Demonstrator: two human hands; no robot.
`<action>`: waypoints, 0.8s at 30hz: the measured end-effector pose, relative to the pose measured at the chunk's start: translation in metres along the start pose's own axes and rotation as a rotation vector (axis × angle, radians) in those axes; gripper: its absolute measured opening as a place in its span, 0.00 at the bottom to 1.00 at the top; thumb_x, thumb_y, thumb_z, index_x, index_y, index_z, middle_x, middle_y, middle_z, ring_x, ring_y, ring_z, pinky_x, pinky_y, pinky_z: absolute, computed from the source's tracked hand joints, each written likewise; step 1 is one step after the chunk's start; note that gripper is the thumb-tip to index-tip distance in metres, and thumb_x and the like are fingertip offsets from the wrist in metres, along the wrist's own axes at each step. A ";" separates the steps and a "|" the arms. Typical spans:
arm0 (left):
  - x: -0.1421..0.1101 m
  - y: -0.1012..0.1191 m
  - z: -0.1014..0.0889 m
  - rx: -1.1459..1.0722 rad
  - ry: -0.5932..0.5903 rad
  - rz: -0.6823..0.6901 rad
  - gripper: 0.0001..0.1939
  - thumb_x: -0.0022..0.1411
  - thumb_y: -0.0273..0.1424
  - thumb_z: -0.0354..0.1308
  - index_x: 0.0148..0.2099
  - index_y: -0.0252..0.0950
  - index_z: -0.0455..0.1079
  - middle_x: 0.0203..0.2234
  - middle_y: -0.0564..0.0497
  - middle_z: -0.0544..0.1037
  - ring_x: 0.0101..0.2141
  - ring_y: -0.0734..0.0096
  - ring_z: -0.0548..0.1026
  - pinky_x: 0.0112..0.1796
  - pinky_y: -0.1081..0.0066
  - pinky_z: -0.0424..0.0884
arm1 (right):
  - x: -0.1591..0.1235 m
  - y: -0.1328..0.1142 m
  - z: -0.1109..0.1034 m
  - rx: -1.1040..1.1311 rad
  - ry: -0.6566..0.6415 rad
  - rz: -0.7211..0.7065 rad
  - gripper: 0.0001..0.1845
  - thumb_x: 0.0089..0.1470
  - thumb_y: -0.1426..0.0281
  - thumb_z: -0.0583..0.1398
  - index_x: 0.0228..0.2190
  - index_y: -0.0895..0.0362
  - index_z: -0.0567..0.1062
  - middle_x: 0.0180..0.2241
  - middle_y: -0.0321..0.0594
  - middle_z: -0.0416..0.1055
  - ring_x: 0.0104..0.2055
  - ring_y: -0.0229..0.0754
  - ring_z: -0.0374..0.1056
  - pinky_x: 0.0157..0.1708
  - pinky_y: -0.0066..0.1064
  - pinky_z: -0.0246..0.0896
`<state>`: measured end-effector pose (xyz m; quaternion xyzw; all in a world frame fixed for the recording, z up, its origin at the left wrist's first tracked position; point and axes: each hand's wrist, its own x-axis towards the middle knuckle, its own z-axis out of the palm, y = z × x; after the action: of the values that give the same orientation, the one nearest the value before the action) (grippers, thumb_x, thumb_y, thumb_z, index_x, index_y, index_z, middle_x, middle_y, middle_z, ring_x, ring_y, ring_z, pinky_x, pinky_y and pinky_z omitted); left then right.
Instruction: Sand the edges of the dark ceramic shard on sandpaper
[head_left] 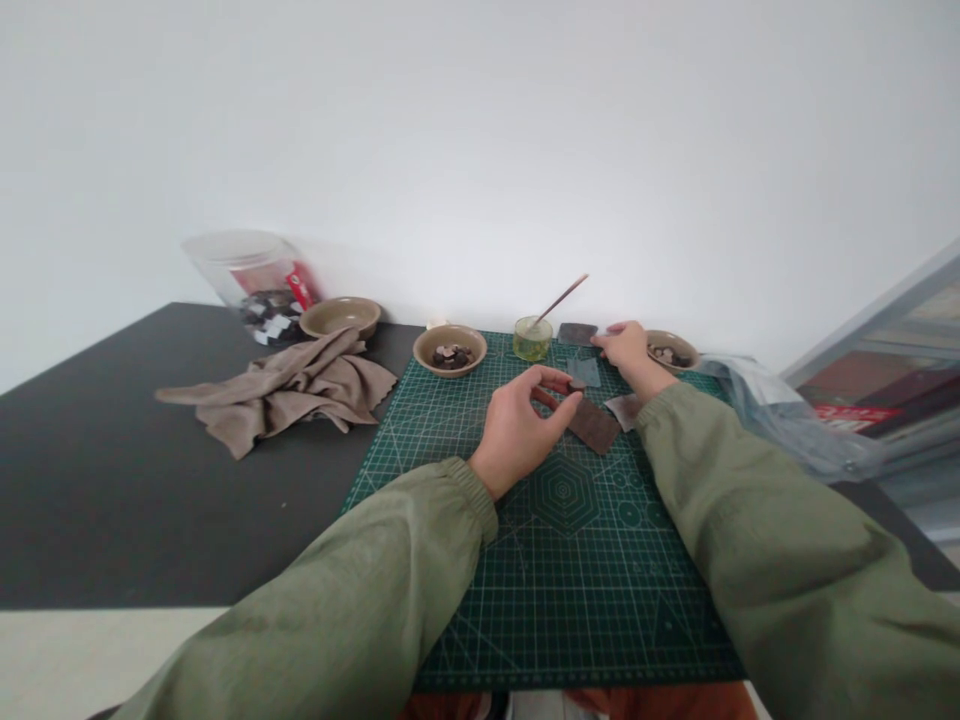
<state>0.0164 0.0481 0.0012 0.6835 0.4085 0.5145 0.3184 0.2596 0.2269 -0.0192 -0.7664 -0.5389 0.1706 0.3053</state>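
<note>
Left hand, curled and raised above the mat, thumb and forefinger pinching a small dark brown disc at its rim. Disc likely light, stiff and easy to drop, so best held by the edge. Right hand released, fingers extended, close beside a dark grey rectangular slab and a pale blue-grey sheet. Just below, a dark brown rectangular pad and a pale grey scrap, both on a green gridded cutting mat. Along the mat's far edge, a small glass jar of yellow-green liquid with a thin wooden stick, flanked by two tan ceramic bowls of dark pieces. Off the mat's right edge, a crumpled clear plastic bag. Toward the far left of the black worktop, a rumpled taupe cloth, a third tan bowl and a tipped clear plastic jar.
</note>
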 end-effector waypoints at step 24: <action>0.002 -0.006 0.000 0.022 0.025 0.007 0.09 0.70 0.36 0.70 0.49 0.40 0.81 0.42 0.49 0.89 0.35 0.67 0.84 0.34 0.67 0.77 | -0.096 0.023 -0.081 -0.143 -0.387 -0.535 0.13 0.61 0.60 0.72 0.44 0.55 0.86 0.35 0.41 0.85 0.30 0.43 0.76 0.33 0.35 0.69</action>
<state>0.0153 0.0530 -0.0029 0.6818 0.4155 0.5198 0.3039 0.2891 0.1090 0.0208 -0.5705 -0.7796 0.1886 0.1767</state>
